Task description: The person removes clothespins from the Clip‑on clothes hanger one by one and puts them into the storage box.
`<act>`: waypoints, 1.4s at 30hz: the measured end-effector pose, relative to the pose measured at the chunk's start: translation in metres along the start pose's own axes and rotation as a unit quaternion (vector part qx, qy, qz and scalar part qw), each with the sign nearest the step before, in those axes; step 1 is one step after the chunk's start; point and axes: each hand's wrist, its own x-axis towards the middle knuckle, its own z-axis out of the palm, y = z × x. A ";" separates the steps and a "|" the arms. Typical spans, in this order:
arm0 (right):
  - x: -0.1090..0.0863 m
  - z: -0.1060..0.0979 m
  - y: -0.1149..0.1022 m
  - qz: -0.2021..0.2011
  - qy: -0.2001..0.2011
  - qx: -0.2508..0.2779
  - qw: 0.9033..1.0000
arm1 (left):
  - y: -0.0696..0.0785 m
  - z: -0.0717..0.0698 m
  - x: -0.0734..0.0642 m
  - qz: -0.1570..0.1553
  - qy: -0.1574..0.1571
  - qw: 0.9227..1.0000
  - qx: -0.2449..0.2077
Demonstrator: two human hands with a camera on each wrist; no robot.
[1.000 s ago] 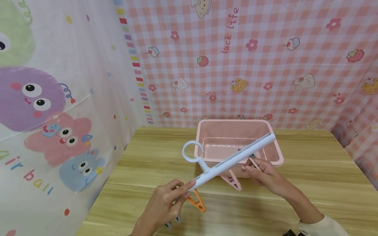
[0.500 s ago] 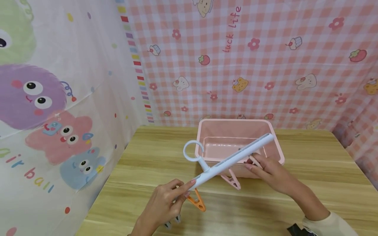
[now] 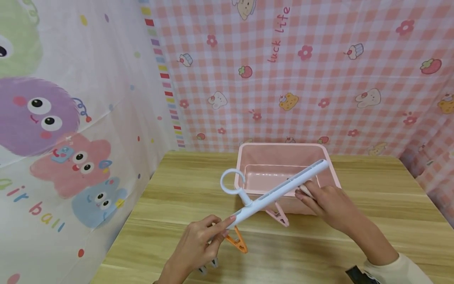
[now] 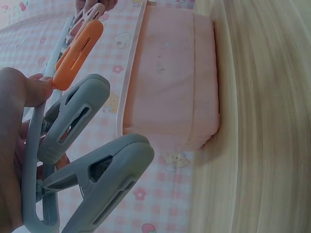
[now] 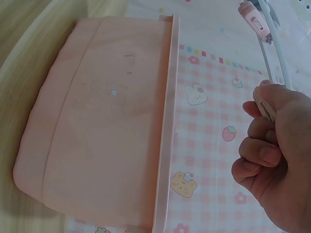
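A light-blue clip hanger point(image 3: 280, 192) with a ring hook point(image 3: 221, 181) is held up slantwise above the table. My left hand point(image 3: 196, 241) grips the lower left end of its bar. Two grey clips point(image 4: 111, 182) hang there, with an orange clip point(image 3: 238, 241) beside them and a pink clip point(image 3: 278, 216) further along. Near the bar's upper right end, my right hand point(image 3: 331, 207) pinches a pale clip point(image 5: 265, 105) between thumb and fingers. Fingers hide most of this clip in the head view, and whether it is attached to the bar cannot be told.
Behind the hanger, a pink plastic bin point(image 3: 283, 148) stands on the wood-grain table point(image 3: 170, 205), with a small dark item point(image 3: 289, 179) inside, partly hidden by the bar. A checked cloth point(image 3: 319, 79) hangs behind the table, and a cartoon-printed cloth point(image 3: 117, 130) hangs at the left.
My right hand has shifted slightly right and turned, its fingers now covering more of the pale clip. The left hand and the hanger have barely moved.
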 end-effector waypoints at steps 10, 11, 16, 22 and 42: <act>-0.001 0.000 0.000 0.003 -0.009 0.005 1.000 | 0.000 0.000 0.000 0.000 0.002 1.000 0.005; -0.001 0.000 0.000 0.002 -0.009 0.004 1.000 | 0.000 0.000 0.000 0.000 0.002 1.000 0.005; -0.001 0.001 0.001 -0.005 0.001 0.012 1.000 | 0.001 0.000 0.000 0.001 0.004 1.000 0.007; -0.002 0.004 0.003 -0.026 0.009 0.104 0.994 | 0.001 0.000 0.001 0.000 0.005 1.000 0.003; -0.008 0.016 -0.002 0.033 -0.033 0.389 0.920 | 0.002 0.000 -0.001 -0.002 0.007 1.000 -0.004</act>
